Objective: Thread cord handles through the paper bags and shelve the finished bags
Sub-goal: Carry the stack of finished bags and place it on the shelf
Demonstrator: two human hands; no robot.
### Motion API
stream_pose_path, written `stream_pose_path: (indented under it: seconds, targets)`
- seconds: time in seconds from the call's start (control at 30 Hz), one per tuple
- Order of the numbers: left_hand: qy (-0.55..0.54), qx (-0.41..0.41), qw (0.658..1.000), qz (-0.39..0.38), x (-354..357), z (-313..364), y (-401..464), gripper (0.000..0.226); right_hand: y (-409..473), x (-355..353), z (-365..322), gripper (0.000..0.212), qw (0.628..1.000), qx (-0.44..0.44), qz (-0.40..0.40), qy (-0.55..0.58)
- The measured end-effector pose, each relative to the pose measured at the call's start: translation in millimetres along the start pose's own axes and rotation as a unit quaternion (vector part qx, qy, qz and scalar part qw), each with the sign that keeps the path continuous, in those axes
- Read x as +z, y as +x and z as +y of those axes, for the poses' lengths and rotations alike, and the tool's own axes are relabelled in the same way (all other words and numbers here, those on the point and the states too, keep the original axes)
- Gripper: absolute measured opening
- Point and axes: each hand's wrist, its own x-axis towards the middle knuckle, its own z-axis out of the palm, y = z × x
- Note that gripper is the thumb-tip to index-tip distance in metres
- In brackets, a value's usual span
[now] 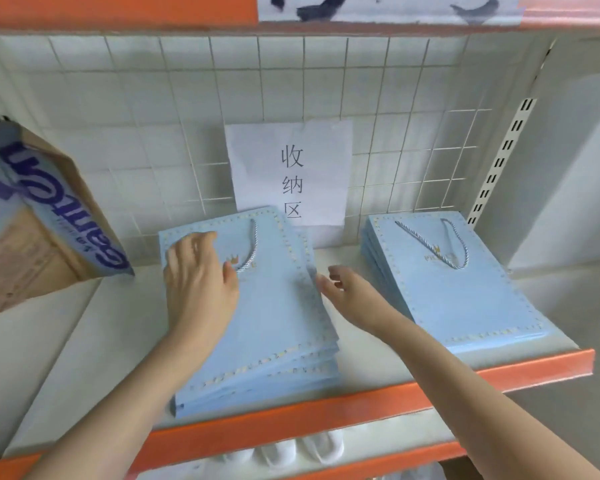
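Observation:
Two stacks of flat light-blue paper bags lie on a white shelf (84,341) with an orange front edge. The left stack (274,323) has a twisted cord handle (252,251) on its top bag. My left hand (198,271) rests flat on the upper left part of that top bag, fingers spread. My right hand (340,285) touches the right edge of the same stack with loosely bent fingers. The right stack (465,289) lies apart, its own cord handle (444,244) on top.
A cardboard box (42,216) with blue lettering leans at the shelf's left end. A paper sign (291,171) hangs on the wire grid at the back. An orange shelf runs overhead. White shoes (291,452) sit on the shelf below.

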Motion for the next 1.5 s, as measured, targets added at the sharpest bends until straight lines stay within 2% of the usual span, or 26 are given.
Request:
stream_pose_path:
  seconds: [0.03, 0.1, 0.2, 0.3, 0.33, 0.5, 0.6, 0.67, 0.73, 0.8, 0.9, 0.93, 1.0, 1.1, 1.2, 1.33, 1.4, 1.5]
  targets:
    - [0.007, -0.068, 0.997, -0.032, -1, -20, 1, 0.046, 3, 10, -2, 0.057, 1.0, 0.015, -0.015, 0.006]
    - [-0.064, -0.191, 0.971, -0.13, -1, -59, 0, 0.056, 6, 27, -5, 0.051, 0.997, 0.036, -0.021, 0.059]
    - [-0.266, -0.262, 0.897, -0.236, 0, -82, -12, 0.066, -1, 41, -10, 0.041, 0.982, 0.05, -0.015, 0.184]
    - [-0.379, -0.273, 0.854, -0.229, 0, -75, -19, 0.043, -10, 50, -5, 0.039, 0.963, 0.046, -0.028, 0.264]
    - [-0.399, -0.272, 0.844, -0.234, -1, -74, -17, 0.043, -14, 51, -5, 0.038, 0.961, 0.047, -0.034, 0.272]
    - [-0.416, -0.267, 0.81, -0.315, -6, -79, -4, 0.054, -12, 51, -6, 0.042, 0.958, 0.065, -0.001, 0.278]
    - [-0.415, -0.301, 0.798, -0.316, -6, -81, 2, 0.063, -12, 54, -11, 0.031, 0.952, 0.065, 0.005, 0.298]
    - [-0.413, -0.325, 0.791, -0.312, -4, -91, 2, 0.08, -12, 58, -13, 0.036, 0.949, 0.06, -0.004, 0.31]
    - [-0.403, -0.343, 0.798, -0.29, 0, -104, 1, 0.084, -12, 64, -17, 0.029, 0.947, 0.047, -0.022, 0.318]
    - [-0.389, -0.357, 0.807, -0.265, -6, -102, 0, 0.069, -12, 70, -23, 0.017, 0.944, 0.032, -0.044, 0.325]
    - [-0.418, -0.342, 0.808, -0.236, -15, -98, -4, 0.027, -12, 79, -35, 0.034, 0.945, 0.027, -0.043, 0.324]
    - [-0.426, -0.338, 0.809, -0.224, -15, -99, -5, 0.023, -12, 81, -36, 0.042, 0.948, 0.021, -0.037, 0.316]
    - [-0.419, -0.313, 0.831, -0.188, -15, -99, -8, 0.026, -13, 82, -37, 0.045, 0.955, 0.01, -0.026, 0.296]
    - [-0.343, -0.241, 0.896, -0.147, -2, -109, -14, 0.042, -16, 80, -35, 0.027, 0.969, -0.016, 0.015, 0.247]
    - [-0.294, -0.179, 0.93, -0.125, -18, -84, -17, 0.04, -19, 74, -31, 0.014, 0.981, -0.026, 0.052, 0.184]
    - [-0.322, -0.141, 0.929, -0.117, -35, -49, -13, 0.037, -28, 57, -28, 0.024, 0.976, -0.03, 0.122, 0.177]
    - [-0.316, -0.099, 0.938, -0.101, -35, -31, -11, 0.037, -33, 43, -26, 0.029, 0.971, -0.028, 0.163, 0.175]
    - [-0.337, -0.071, 0.933, -0.101, -30, -3, -12, 0.032, -37, 20, -19, 0.029, 0.971, -0.011, 0.173, 0.164]
